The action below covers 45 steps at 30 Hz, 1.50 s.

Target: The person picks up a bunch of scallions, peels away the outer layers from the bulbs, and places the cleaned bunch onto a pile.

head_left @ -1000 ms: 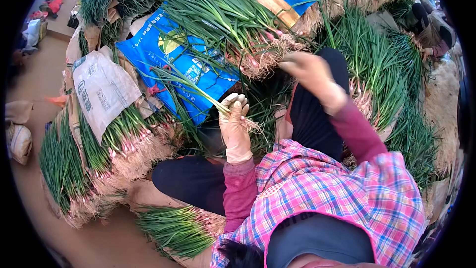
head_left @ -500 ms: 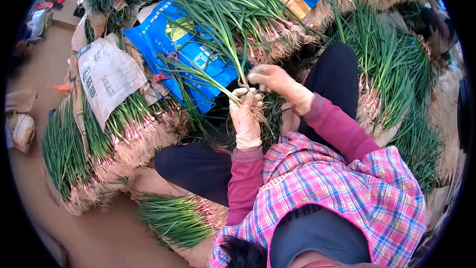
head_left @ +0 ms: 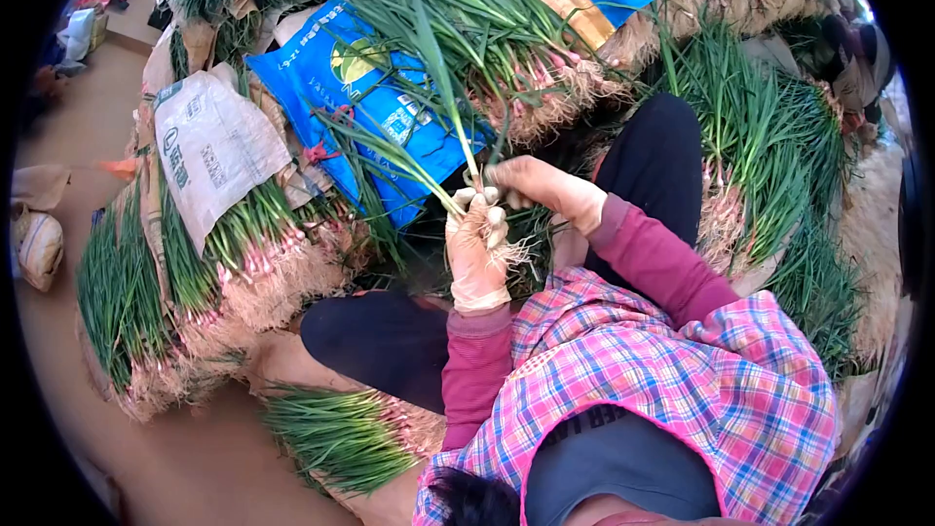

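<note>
My left hand, in a thin pale glove, is closed round a few spring onions. Their green leaves fan up and to the left, and their stringy roots hang out at the right side of the hand. My right hand, also gloved, has its fingers curled close beside the white stems, just above the left hand. A thin, blurred green strand rises near its fingertips; whether the fingers pinch it is hidden. Beyond both hands lies a large heap of spring onions, partly on a blue printed bag.
Bundled spring onions lie at the left under a white printed sack. Another pile stands at the right. A smaller bunch rests on brown sheeting near my left knee. My right knee is raised beside the right hand.
My right hand has come slightly down and left, its fingers now against the stems. The left hand, still holding the spring onions, has shifted slightly left, and their leaves are spread differently.
</note>
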Each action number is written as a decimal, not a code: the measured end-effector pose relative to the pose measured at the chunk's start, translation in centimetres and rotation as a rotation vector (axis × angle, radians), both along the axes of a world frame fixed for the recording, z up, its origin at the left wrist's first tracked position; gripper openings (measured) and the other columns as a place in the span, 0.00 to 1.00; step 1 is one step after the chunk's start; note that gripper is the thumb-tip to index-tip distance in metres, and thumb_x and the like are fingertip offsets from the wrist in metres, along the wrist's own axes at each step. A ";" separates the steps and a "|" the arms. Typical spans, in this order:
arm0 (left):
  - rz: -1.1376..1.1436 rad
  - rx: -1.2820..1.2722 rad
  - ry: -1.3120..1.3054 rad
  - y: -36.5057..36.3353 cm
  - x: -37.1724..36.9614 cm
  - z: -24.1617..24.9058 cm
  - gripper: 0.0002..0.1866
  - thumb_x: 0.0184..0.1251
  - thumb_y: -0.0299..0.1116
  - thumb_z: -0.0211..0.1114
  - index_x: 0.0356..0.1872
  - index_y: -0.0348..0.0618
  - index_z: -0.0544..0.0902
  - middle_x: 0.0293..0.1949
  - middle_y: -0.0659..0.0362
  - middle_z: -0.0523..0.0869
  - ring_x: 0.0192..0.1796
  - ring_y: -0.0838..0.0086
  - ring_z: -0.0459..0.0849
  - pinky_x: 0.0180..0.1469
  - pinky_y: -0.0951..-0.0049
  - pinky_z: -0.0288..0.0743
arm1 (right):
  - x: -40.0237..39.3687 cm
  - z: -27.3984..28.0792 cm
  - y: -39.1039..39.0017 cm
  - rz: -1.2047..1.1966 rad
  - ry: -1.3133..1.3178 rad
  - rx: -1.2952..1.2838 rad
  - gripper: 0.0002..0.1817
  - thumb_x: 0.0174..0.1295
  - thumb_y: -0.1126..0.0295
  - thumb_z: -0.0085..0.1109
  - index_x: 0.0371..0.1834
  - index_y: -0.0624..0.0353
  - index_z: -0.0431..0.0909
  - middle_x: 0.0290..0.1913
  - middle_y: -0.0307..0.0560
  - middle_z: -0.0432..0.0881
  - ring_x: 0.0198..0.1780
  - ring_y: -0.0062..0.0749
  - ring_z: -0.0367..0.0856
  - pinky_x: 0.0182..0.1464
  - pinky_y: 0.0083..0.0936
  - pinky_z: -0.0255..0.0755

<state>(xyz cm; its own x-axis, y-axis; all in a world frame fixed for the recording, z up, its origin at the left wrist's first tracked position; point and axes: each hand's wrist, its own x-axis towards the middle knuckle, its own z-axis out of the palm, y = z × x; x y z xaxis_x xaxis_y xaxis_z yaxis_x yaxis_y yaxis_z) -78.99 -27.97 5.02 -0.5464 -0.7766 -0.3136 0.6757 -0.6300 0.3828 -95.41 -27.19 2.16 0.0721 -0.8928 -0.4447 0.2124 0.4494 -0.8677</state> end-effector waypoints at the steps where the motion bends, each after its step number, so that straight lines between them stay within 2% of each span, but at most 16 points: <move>1: -0.031 0.007 0.072 -0.1 0.0 -0.3 0.05 0.71 0.22 0.57 0.45 0.41 0.76 0.40 0.51 0.82 0.24 0.81 0.71 0.17 0.88 0.61 | -0.4 -0.5 -1.0 -0.004 -0.297 0.038 0.15 0.70 0.59 0.52 0.39 0.59 0.83 0.31 0.35 0.83 0.27 0.19 0.76 0.32 0.18 0.72; 4: 0.002 0.048 -0.011 0.6 -0.8 0.5 0.07 0.70 0.22 0.57 0.47 0.39 0.76 0.40 0.51 0.81 0.24 0.82 0.71 0.17 0.88 0.62 | 2.1 -1.4 -2.5 -0.134 -0.872 -0.043 0.14 0.71 0.63 0.51 0.46 0.62 0.79 0.37 0.39 0.82 0.33 0.22 0.78 0.35 0.22 0.75; 10: -0.007 0.064 0.108 0.9 -1.2 0.1 0.07 0.71 0.23 0.56 0.47 0.38 0.77 0.41 0.52 0.80 0.24 0.79 0.71 0.16 0.87 0.62 | 2.0 1.3 -2.1 -0.471 -0.817 0.158 0.12 0.71 0.63 0.50 0.36 0.59 0.75 0.31 0.43 0.81 0.23 0.26 0.75 0.26 0.21 0.73; 11: -0.059 0.001 0.216 1.1 -1.1 0.4 0.07 0.72 0.23 0.55 0.47 0.39 0.77 0.41 0.52 0.80 0.25 0.80 0.71 0.16 0.87 0.63 | 0.3 -3.6 -3.2 -0.362 -1.413 -0.047 0.14 0.71 0.60 0.51 0.33 0.58 0.75 0.27 0.39 0.80 0.21 0.23 0.71 0.23 0.18 0.68; 13: -0.007 -0.031 0.151 1.6 -0.9 1.9 0.08 0.72 0.24 0.55 0.49 0.40 0.77 0.41 0.53 0.79 0.24 0.81 0.70 0.16 0.87 0.63 | -2.1 -1.3 -3.2 -0.462 -0.098 -0.213 0.16 0.70 0.58 0.53 0.31 0.59 0.76 0.22 0.36 0.79 0.20 0.22 0.71 0.22 0.18 0.65; 15: 0.053 -0.007 0.126 1.0 -0.5 2.4 0.15 0.72 0.25 0.56 0.58 0.38 0.73 0.40 0.55 0.79 0.25 0.82 0.69 0.16 0.88 0.62 | -2.4 0.8 -2.0 0.212 0.221 0.184 0.16 0.68 0.55 0.54 0.30 0.56 0.80 0.23 0.42 0.81 0.22 0.25 0.78 0.23 0.22 0.68; 17: 0.074 0.014 0.129 0.2 -0.2 2.1 0.17 0.72 0.26 0.56 0.60 0.36 0.72 0.39 0.57 0.79 0.25 0.82 0.69 0.17 0.88 0.62 | -3.9 2.1 -0.5 0.063 1.262 -0.349 0.16 0.65 0.53 0.58 0.31 0.53 0.82 0.28 0.47 0.83 0.26 0.36 0.82 0.26 0.32 0.73; 19: 0.086 0.032 0.062 0.3 -0.6 2.4 0.18 0.72 0.27 0.58 0.61 0.36 0.71 0.38 0.58 0.79 0.25 0.83 0.68 0.17 0.88 0.62 | -8.4 4.4 -3.3 -0.404 1.444 -0.102 0.16 0.59 0.51 0.62 0.30 0.52 0.81 0.34 0.51 0.84 0.32 0.45 0.83 0.36 0.41 0.76; 21: 0.006 -0.016 0.093 0.2 -1.1 1.8 0.17 0.71 0.28 0.59 0.59 0.37 0.72 0.37 0.59 0.80 0.25 0.83 0.69 0.17 0.87 0.63 | -13.5 2.5 -5.6 -0.434 1.482 -0.068 0.17 0.57 0.50 0.63 0.29 0.53 0.80 0.33 0.51 0.84 0.34 0.48 0.83 0.39 0.45 0.75; 26: 0.056 -0.173 -0.405 0.1 -2.4 1.4 0.08 0.70 0.26 0.60 0.47 0.44 0.74 0.49 0.56 0.83 0.47 0.69 0.85 0.38 0.78 0.78 | -3.2 5.6 -0.1 -0.362 1.396 -0.469 0.10 0.55 0.60 0.64 0.29 0.53 0.78 0.26 0.49 0.80 0.29 0.48 0.82 0.32 0.41 0.75; 29: 0.046 -0.243 -0.458 -0.3 -2.1 -1.6 0.08 0.68 0.25 0.62 0.45 0.45 0.74 0.44 0.55 0.84 0.39 0.72 0.84 0.37 0.78 0.77 | 1.8 5.3 4.5 -0.118 1.015 -0.725 0.11 0.60 0.62 0.63 0.36 0.59 0.80 0.28 0.46 0.81 0.32 0.40 0.83 0.34 0.37 0.76; 32: 0.120 -0.128 -0.424 0.4 -1.8 -0.2 0.10 0.66 0.22 0.63 0.44 0.45 0.74 0.39 0.57 0.84 0.32 0.78 0.80 0.32 0.81 0.74 | -1.4 5.4 3.6 -0.215 0.085 -0.149 0.10 0.66 0.63 0.59 0.35 0.59 0.81 0.28 0.35 0.81 0.30 0.13 0.75 0.31 0.15 0.70; 33: 0.100 -0.083 -0.392 0.6 -1.6 0.1 0.10 0.65 0.22 0.62 0.44 0.45 0.74 0.39 0.57 0.84 0.31 0.77 0.80 0.32 0.80 0.75 | -2.6 4.5 1.9 -0.289 0.213 -0.178 0.09 0.66 0.63 0.60 0.36 0.57 0.81 0.27 0.33 0.79 0.28 0.10 0.73 0.29 0.10 0.66; 39: 0.067 -0.132 -0.481 1.3 -2.1 1.2 0.09 0.66 0.24 0.63 0.44 0.45 0.73 0.37 0.55 0.84 0.29 0.77 0.81 0.26 0.80 0.74 | 0.6 2.3 -3.8 -0.530 -0.205 -0.120 0.04 0.64 0.69 0.61 0.38 0.55 0.77 0.30 0.31 0.76 0.30 0.15 0.74 0.29 0.11 0.68; 43: 0.103 -0.139 -0.316 1.1 -1.0 0.1 0.06 0.70 0.28 0.60 0.44 0.46 0.73 0.34 0.57 0.83 0.26 0.78 0.80 0.23 0.83 0.72 | 1.3 -1.9 -3.8 -0.616 -0.898 -0.079 0.06 0.68 0.73 0.55 0.41 0.64 0.72 0.34 0.41 0.76 0.31 0.20 0.74 0.33 0.15 0.73; 45: 0.072 -0.084 -0.211 1.1 -0.7 1.2 0.07 0.69 0.28 0.61 0.44 0.45 0.73 0.32 0.56 0.83 0.24 0.77 0.78 0.20 0.83 0.68 | -0.9 -1.3 -4.5 -0.795 -0.620 -0.321 0.03 0.67 0.74 0.54 0.39 0.61 0.74 0.31 0.37 0.76 0.29 0.18 0.74 0.31 0.15 0.72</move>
<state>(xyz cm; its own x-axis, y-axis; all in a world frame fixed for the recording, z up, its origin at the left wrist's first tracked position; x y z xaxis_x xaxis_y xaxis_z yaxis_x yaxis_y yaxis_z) -79.72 -26.92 6.26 -0.4182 -0.8392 -0.3477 0.6173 -0.5434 0.5689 -96.29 -31.70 0.86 -0.4513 -0.8521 -0.2651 0.7912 -0.2447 -0.5605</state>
